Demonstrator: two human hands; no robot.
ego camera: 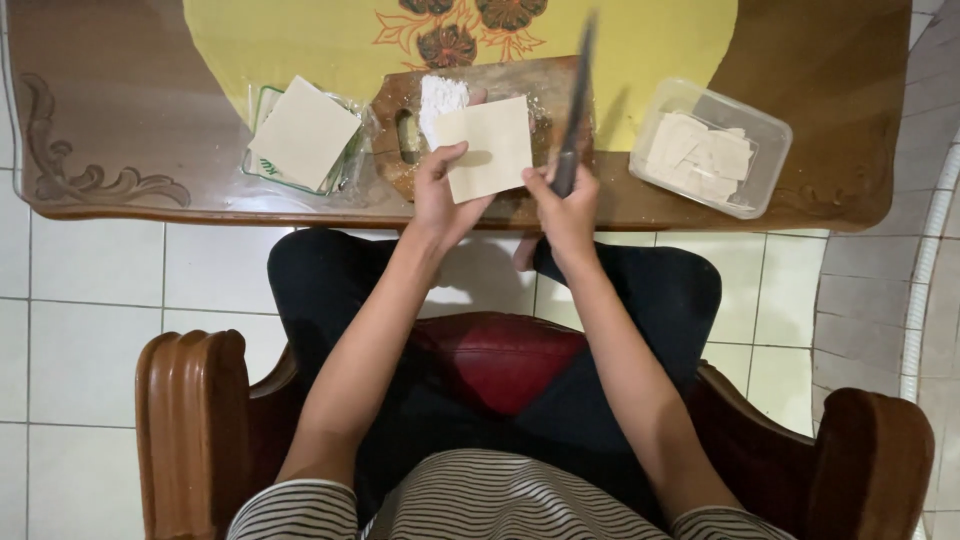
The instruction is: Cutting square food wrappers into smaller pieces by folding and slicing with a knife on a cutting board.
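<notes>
My left hand [440,195] holds a pale square dough wrapper [487,147] by its lower left edge, above the near edge of the table. My right hand [566,203] grips the handle of a dark knife [577,100], whose blade points away from me, just to the right of the wrapper. Under both lies a wooden cutting board [395,100] with a small heap of white flour [440,97] on it.
A stack of square wrappers [303,132] in an opened plastic pack sits left of the board. A clear plastic container [768,135] with cut wrapper pieces stands at the right. The glass-topped wooden table [120,110] carries a yellow cloth. Wooden armrests [190,430] flank me.
</notes>
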